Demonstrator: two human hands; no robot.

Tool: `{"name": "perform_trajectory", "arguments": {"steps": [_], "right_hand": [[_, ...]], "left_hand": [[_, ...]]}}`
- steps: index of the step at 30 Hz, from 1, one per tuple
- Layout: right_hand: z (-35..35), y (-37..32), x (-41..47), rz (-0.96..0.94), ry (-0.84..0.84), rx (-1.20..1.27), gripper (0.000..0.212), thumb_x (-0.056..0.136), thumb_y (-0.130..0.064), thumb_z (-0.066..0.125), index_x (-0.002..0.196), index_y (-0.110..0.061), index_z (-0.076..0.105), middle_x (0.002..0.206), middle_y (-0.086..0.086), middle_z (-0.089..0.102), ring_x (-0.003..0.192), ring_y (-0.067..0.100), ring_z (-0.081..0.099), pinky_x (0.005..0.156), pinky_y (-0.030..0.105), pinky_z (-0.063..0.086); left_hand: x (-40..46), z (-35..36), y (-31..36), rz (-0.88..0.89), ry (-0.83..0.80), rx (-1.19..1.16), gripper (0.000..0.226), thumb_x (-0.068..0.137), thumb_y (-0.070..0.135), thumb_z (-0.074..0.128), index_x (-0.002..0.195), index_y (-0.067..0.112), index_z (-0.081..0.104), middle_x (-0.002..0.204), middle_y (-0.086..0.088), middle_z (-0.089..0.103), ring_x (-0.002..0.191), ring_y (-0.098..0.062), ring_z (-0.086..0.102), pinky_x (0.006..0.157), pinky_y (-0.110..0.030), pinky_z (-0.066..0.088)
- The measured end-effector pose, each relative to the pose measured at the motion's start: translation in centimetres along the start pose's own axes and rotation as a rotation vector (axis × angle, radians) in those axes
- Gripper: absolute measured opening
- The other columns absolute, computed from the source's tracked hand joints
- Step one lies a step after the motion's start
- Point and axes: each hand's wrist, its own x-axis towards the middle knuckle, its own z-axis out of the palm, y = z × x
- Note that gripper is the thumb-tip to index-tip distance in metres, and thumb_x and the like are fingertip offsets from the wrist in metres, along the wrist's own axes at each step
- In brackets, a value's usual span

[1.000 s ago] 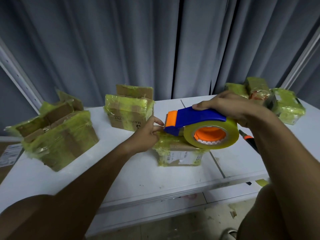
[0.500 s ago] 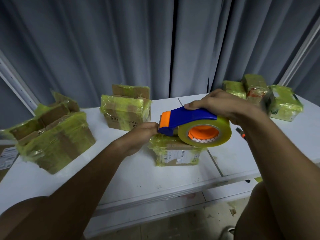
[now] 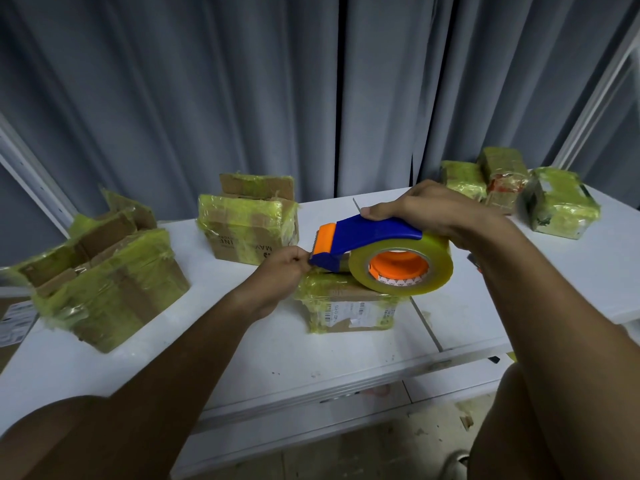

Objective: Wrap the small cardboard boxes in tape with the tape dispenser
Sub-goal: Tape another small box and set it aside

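Observation:
A small cardboard box (image 3: 349, 308), partly covered in yellowish tape, lies on the white table (image 3: 270, 355) in the middle. On top of it rests the blue and orange tape dispenser (image 3: 367, 245) with its clear-yellow roll (image 3: 426, 275). My right hand (image 3: 429, 211) grips the dispenser's blue handle from above. My left hand (image 3: 285, 268) is closed at the dispenser's front, fingertips pinched just under the orange cutter, apparently on the tape end. The tape end itself is too thin to make out.
A large taped open box (image 3: 104, 289) sits at the left, and a medium taped box (image 3: 247, 226) stands behind my left hand. Several taped small boxes (image 3: 512, 188) cluster at the back right. Grey curtains hang behind. An orange-handled tool (image 3: 476, 265) peeks from under my right wrist.
My left hand stays pinched at the dispenser's front. The dispenser has tipped a little, its roll now resting on the box. The view has shifted slightly.

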Motion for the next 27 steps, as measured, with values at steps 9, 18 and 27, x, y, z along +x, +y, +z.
{"name": "perform_trajectory", "arguments": {"steps": [9,18,27], "right_hand": [[0.2,-0.5,0.1,0.002,-0.03,-0.015,0.043,0.081,-0.062,0.071,0.098,-0.023,0.065,0.092,-0.002,0.073,0.081,0.021,0.071,0.06,0.028,0.053],[1.0,-1.3,0.3,0.018,-0.026,-0.021,0.044,0.081,-0.064,0.071,0.097,-0.023,0.069,0.089,-0.001,0.074,0.077,0.02,0.072,0.057,0.029,0.053],[2.5,-2.5,0.6,0.002,0.031,-0.01,0.043,0.084,-0.06,0.072,0.09,-0.018,0.07,0.084,0.002,0.073,0.072,0.019,0.07,0.058,0.028,0.05]], "left_hand": [[0.5,-1.1,0.3,-0.084,-0.003,0.138,0.015,0.096,0.022,0.055,0.097,0.014,0.067,0.102,-0.006,0.068,0.102,-0.02,0.061,0.092,-0.035,0.046],[0.3,-1.9,0.6,-0.145,0.033,0.295,0.02,0.091,0.025,0.061,0.077,0.01,0.059,0.078,-0.006,0.054,0.075,-0.02,0.049,0.07,-0.033,0.036],[0.0,-1.1,-0.3,-0.193,-0.013,0.211,0.017,0.08,0.022,0.056,0.089,0.009,0.061,0.078,-0.006,0.056,0.074,-0.02,0.052,0.067,-0.032,0.039]]}}
